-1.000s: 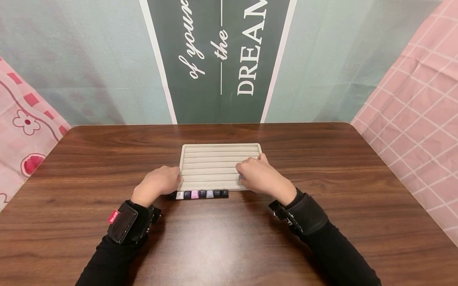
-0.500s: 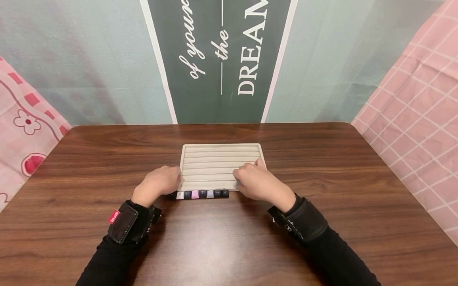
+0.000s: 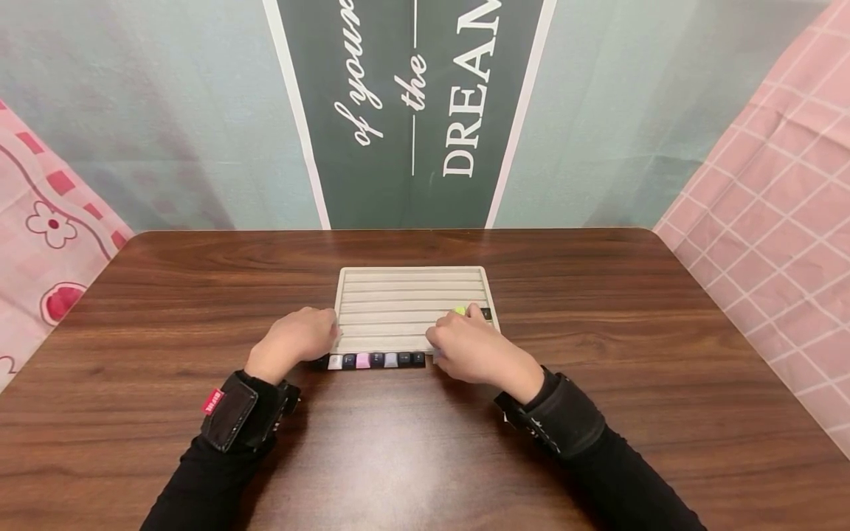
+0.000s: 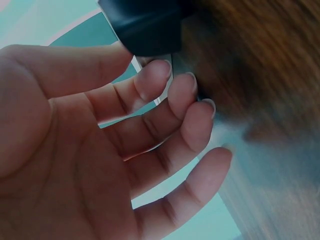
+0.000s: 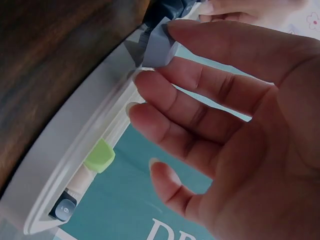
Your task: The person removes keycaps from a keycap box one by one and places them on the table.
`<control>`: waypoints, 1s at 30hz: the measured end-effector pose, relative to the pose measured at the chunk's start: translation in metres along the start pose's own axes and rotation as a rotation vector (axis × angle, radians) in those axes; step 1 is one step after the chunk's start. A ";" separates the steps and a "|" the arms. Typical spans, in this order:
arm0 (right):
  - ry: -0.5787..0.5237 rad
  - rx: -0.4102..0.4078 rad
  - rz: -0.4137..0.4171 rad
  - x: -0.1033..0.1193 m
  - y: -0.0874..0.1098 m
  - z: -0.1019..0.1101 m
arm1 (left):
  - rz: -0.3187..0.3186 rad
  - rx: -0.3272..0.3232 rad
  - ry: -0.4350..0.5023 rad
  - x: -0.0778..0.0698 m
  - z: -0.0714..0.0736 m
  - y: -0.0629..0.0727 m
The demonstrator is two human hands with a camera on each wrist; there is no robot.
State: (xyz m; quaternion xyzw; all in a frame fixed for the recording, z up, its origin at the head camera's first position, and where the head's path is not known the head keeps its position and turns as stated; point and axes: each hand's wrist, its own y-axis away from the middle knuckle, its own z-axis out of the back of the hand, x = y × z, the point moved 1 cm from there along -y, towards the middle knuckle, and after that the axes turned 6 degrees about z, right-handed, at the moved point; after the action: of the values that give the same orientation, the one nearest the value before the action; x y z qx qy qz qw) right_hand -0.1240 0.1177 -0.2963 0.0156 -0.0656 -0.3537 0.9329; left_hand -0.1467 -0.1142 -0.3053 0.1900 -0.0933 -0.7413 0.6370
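My right hand (image 3: 473, 343) pinches a pale grey keycap (image 5: 159, 46) between thumb and index finger, over the tray's front edge near the row's right end. My left hand (image 3: 295, 341) is at the row's left end, thumb and curled index finger at a black keycap (image 4: 147, 25); their exact contact is partly hidden. Black, white, pink and grey keycaps form a row (image 3: 376, 361) along the front of a cream ridged tray (image 3: 381, 302). Inside the tray's right part are a lime-green keycap (image 5: 101, 156), a beige one (image 5: 80, 180) and a black one (image 5: 63, 205).
A dark wooden table (image 3: 398, 457) carries everything. Behind it hangs a grey-green cloth (image 3: 219, 147) with white lettering. Pink patterned cloths (image 3: 777, 221) flank the table on both sides.
My right hand has moved from over the tray toward its front edge and slightly left, with the grey keycap. The lime-green and black keycaps have come into sight behind it. My left hand stays put.
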 end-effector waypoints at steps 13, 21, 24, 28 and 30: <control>-0.009 0.003 0.050 0.002 -0.001 -0.007 | -0.004 0.008 -0.004 0.000 0.001 0.000; -0.016 -0.008 0.049 0.001 -0.001 -0.008 | 0.001 0.008 0.000 0.001 0.000 -0.001; -0.020 -0.006 0.046 0.001 -0.001 -0.008 | -0.004 0.005 -0.002 0.001 -0.001 -0.002; -0.026 0.004 0.035 0.001 -0.001 -0.008 | -0.006 0.002 -0.004 0.001 -0.001 -0.002; -0.027 0.005 0.031 0.001 -0.002 -0.008 | -0.006 0.002 -0.003 0.001 -0.001 -0.002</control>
State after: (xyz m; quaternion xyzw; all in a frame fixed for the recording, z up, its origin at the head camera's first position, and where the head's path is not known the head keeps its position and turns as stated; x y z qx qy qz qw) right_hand -0.1234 0.1155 -0.3041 0.0121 -0.0793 -0.3390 0.9374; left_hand -0.1485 -0.1150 -0.3073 0.1896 -0.0943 -0.7434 0.6344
